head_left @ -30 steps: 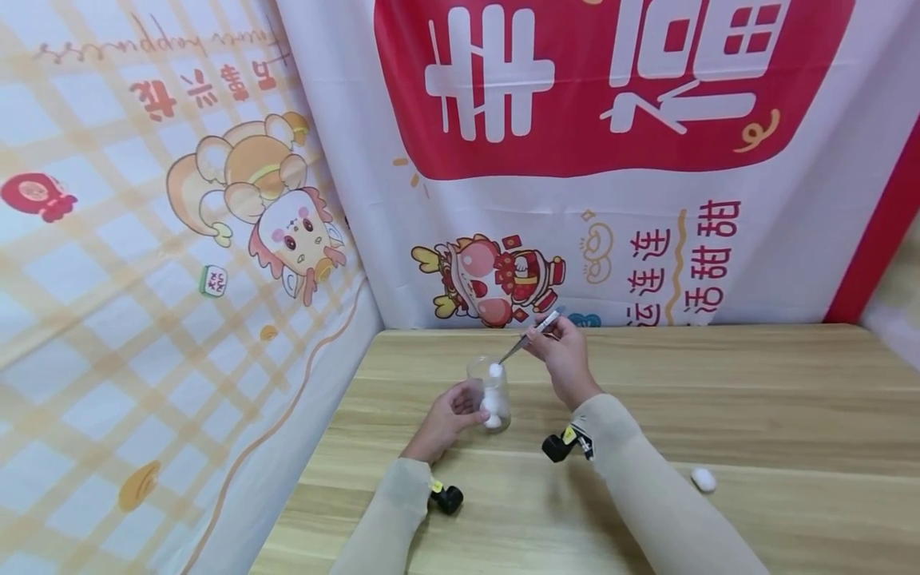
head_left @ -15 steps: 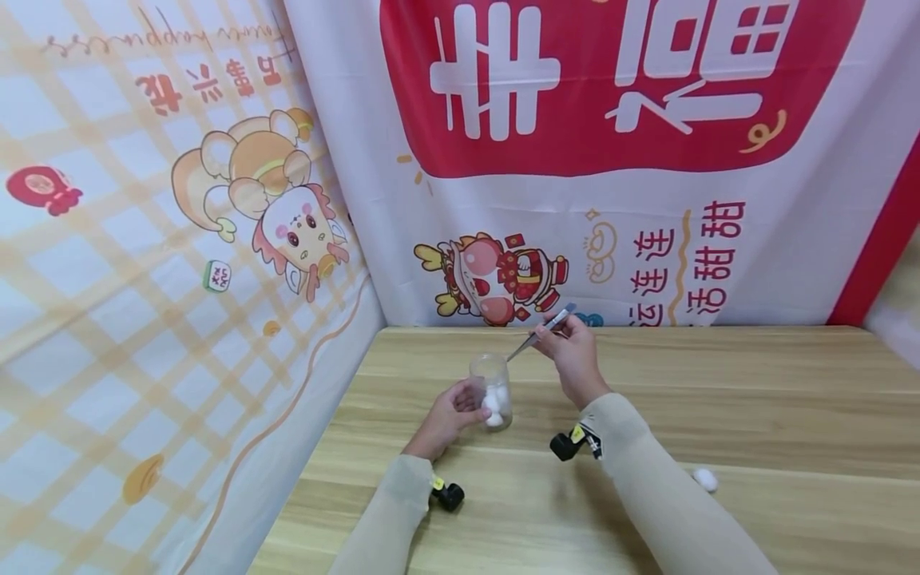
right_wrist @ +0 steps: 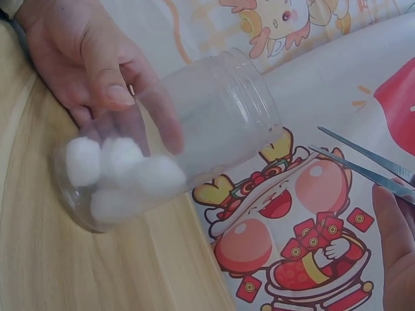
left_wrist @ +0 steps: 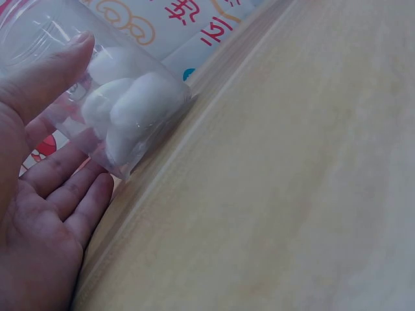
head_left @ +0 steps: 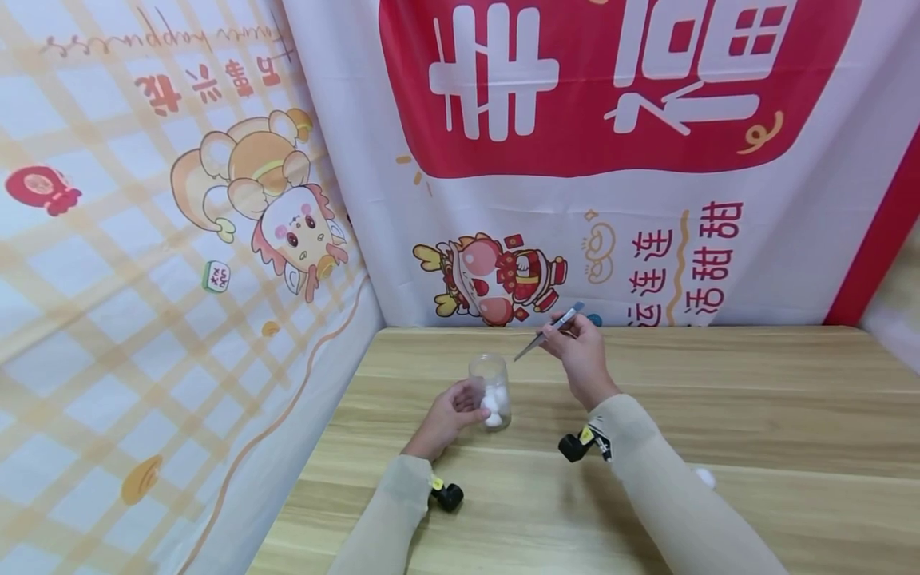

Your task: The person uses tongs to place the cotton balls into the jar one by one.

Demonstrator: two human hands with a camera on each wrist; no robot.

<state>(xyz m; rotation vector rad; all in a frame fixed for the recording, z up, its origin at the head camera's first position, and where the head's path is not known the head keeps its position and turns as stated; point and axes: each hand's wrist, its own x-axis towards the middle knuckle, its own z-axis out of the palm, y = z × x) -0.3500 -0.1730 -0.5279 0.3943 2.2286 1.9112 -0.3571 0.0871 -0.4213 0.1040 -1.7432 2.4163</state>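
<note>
Backdrop, head view: printed cloth point(head_left: 503, 200) hangs behind the jar point(head_left: 490, 369), wood-grain worktop point(head_left: 762, 391) spreading beneath it.
Jar, head view: standing upright, cotton balls point(head_left: 494, 402) bunched low inside; one loose ball point(head_left: 706, 477) lies well to its right and nearer the person, partly behind a sleeve point(head_left: 661, 487).
Hands, head view: left hand point(head_left: 454, 415) has hold of the jar's side, right hand point(head_left: 578, 351) pinches the tweezers point(head_left: 533, 346) just right of the jar's rim.
Clear wall, left wrist view: thumb one side, fingers the other; looks thin, light and slick, so round the body seems the safest hold.
Tweezer tips, right wrist view: spread apart beside the jar's mouth, nothing between them! Stiff metal, I'd judge, best held mid-shank.
Cotton, right wrist view: piled at the jar's base, probably soft, near weightless; a gentle nip should do.
</note>
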